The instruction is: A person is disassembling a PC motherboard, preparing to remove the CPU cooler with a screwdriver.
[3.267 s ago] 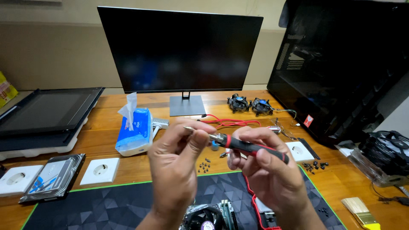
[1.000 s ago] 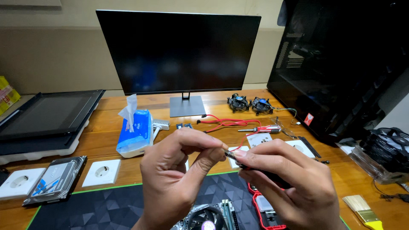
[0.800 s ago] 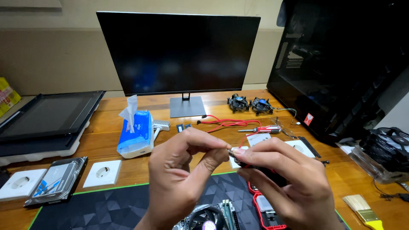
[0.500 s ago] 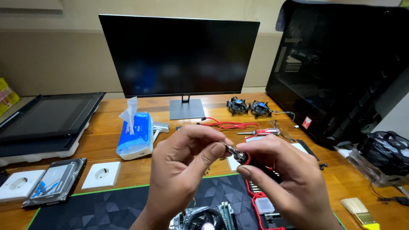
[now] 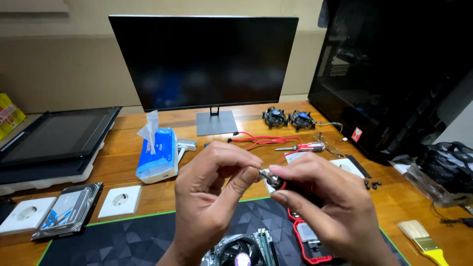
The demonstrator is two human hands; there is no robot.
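Both my hands are raised in front of me over the desk. My right hand (image 5: pixel 327 212) is closed around the black handle of a screwdriver (image 5: pixel 274 181) with a red ring at its collar. My left hand (image 5: pixel 212 197) pinches the short metal tip of that screwdriver between thumb and forefinger. Most of the handle is hidden inside my right fist. Under my hands lies a dark desk mat (image 5: pixel 113 241) with a round cooler fan (image 5: pixel 240 251) and a red open case (image 5: pixel 306 235) on it.
A dark monitor (image 5: pixel 204 59) stands behind, a black computer case (image 5: pixel 394 74) at right. On the wooden desk lie a blue tissue pack (image 5: pixel 157 156), two small fans (image 5: pixel 288 118), a red screwdriver (image 5: pixel 303 147), a hard drive (image 5: pixel 69 209), white sockets (image 5: pixel 119 201) and a brush (image 5: pixel 419 237).
My hands have drawn closer together. The long metal shaft seen between them earlier now shows only as a short tip at my left fingers.
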